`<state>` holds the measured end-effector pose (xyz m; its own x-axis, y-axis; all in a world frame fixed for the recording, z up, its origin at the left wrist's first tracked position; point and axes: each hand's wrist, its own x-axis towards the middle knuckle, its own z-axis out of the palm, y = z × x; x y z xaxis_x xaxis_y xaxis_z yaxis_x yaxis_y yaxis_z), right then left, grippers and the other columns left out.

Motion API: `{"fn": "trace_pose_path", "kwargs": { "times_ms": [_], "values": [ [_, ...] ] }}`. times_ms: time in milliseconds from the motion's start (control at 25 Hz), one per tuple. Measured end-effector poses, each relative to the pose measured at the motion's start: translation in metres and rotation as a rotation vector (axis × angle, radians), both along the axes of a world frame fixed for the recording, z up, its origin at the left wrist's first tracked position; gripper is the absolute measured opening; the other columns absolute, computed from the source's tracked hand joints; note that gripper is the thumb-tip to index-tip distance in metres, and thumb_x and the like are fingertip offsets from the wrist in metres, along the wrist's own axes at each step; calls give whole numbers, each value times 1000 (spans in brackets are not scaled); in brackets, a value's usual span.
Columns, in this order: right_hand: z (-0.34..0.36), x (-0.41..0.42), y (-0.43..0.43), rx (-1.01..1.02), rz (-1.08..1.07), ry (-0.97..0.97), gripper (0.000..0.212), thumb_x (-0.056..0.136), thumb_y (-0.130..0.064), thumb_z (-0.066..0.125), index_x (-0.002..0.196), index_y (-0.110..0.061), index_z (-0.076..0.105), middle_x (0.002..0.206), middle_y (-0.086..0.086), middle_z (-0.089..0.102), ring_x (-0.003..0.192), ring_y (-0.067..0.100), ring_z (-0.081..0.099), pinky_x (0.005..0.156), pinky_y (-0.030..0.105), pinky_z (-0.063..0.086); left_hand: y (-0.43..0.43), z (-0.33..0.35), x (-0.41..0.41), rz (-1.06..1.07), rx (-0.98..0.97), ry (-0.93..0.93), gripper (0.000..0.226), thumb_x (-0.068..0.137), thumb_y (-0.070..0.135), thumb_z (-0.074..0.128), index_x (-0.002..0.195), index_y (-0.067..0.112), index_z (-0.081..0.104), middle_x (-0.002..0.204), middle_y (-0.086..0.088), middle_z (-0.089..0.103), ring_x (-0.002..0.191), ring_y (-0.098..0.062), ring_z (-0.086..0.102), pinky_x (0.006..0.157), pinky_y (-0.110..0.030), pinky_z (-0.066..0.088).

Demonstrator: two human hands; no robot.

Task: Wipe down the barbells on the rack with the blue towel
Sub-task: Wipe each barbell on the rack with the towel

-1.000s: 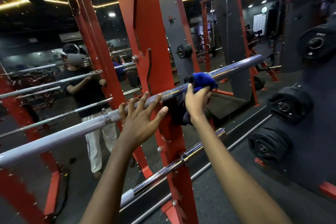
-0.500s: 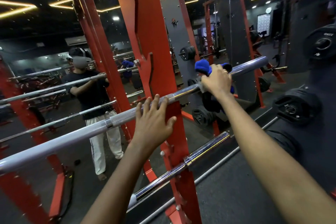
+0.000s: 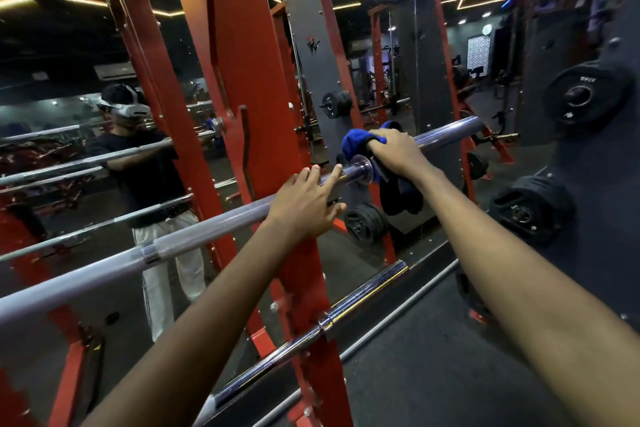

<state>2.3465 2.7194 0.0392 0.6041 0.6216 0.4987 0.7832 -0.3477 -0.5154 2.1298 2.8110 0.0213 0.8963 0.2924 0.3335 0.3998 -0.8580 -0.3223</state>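
Note:
A long steel barbell (image 3: pixel 194 238) lies across the red rack (image 3: pixel 242 55), rising from lower left to upper right. My right hand (image 3: pixel 398 151) presses the blue towel (image 3: pixel 353 144) around the bar's sleeve, just past the collar (image 3: pixel 362 168); a dark part of the towel hangs below the bar. My left hand (image 3: pixel 306 206) rests on the bar beside the red upright, fingers spread over the shaft. A second barbell (image 3: pixel 346 314) sits lower on the rack.
A mirror behind the rack reflects a person wearing a headset (image 3: pixel 138 163) and more bars. Black weight plates (image 3: pixel 588 97) hang on a dark stand at the right, another plate (image 3: pixel 530 208) below. More plates (image 3: pixel 363 224) sit under the sleeve. Dark floor lies at the lower right.
My right hand has stayed on the sleeve with the towel, now close to the collar. My left hand slid up the bar to the right, toward the collar.

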Motion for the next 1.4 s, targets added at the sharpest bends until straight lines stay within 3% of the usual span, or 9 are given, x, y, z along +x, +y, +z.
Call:
{"fn": "trace_pose_path", "kwargs": {
  "times_ms": [160, 280, 400, 520, 680, 1000, 1400],
  "values": [
    [-2, 28, -1, 51, -140, -48, 29, 87, -40, 46, 68, -19, 49, 77, 4, 59, 90, 39, 61, 83, 44, 38, 2, -11, 5, -32, 57, -80, 74, 103, 60, 32, 162, 25, 6, 157, -15, 36, 140, -30, 40, 108, -41, 38],
    [-6, 36, 1, 25, -165, -132, 30, 91, -41, 50, 70, -20, 50, 78, 2, 57, 91, 37, 59, 88, 45, 38, 4, -24, 11, -12, 69, -237, 71, 99, 59, 41, 160, 28, 21, 138, -8, 55, 118, -27, 55, 96, -40, 41],
    [-10, 40, 2, 30, -145, -167, 26, 92, -44, 48, 76, -24, 53, 85, 2, 58, 99, 37, 58, 94, 50, 40, 3, -27, 18, -2, 38, -323, 63, 99, 56, 44, 156, 32, 33, 125, -5, 61, 108, -26, 59, 89, -40, 43],
    [-10, 38, 6, 46, -170, -149, 27, 85, -47, 41, 77, -24, 53, 92, 7, 65, 103, 38, 57, 94, 47, 38, 5, -29, 19, -4, 66, -355, 62, 98, 54, 46, 155, 31, 35, 126, -4, 62, 110, -26, 60, 88, -40, 44],
    [-11, 33, 5, 66, -180, -136, 27, 82, -45, 37, 73, -23, 49, 85, -3, 55, 101, 36, 55, 93, 47, 37, 8, -33, 19, -17, 83, -369, 65, 97, 53, 50, 155, 30, 35, 129, -5, 61, 112, -27, 60, 91, -41, 43],
    [-11, 37, 8, 100, -207, -130, 31, 85, -40, 42, 62, -21, 36, 65, -7, 45, 82, 27, 45, 80, 41, 31, 4, -38, 21, 17, 105, -421, 62, 96, 52, 49, 152, 28, 41, 114, -9, 63, 98, -30, 58, 82, -43, 40],
    [-22, 43, 7, 216, -168, -176, 27, 84, -43, 39, 66, -23, 37, 69, -7, 47, 84, 27, 48, 87, 45, 38, -1, -40, 21, 64, 112, -422, 60, 96, 52, 52, 151, 31, 43, 121, -4, 62, 101, -28, 58, 83, -41, 38]
  ]
}}
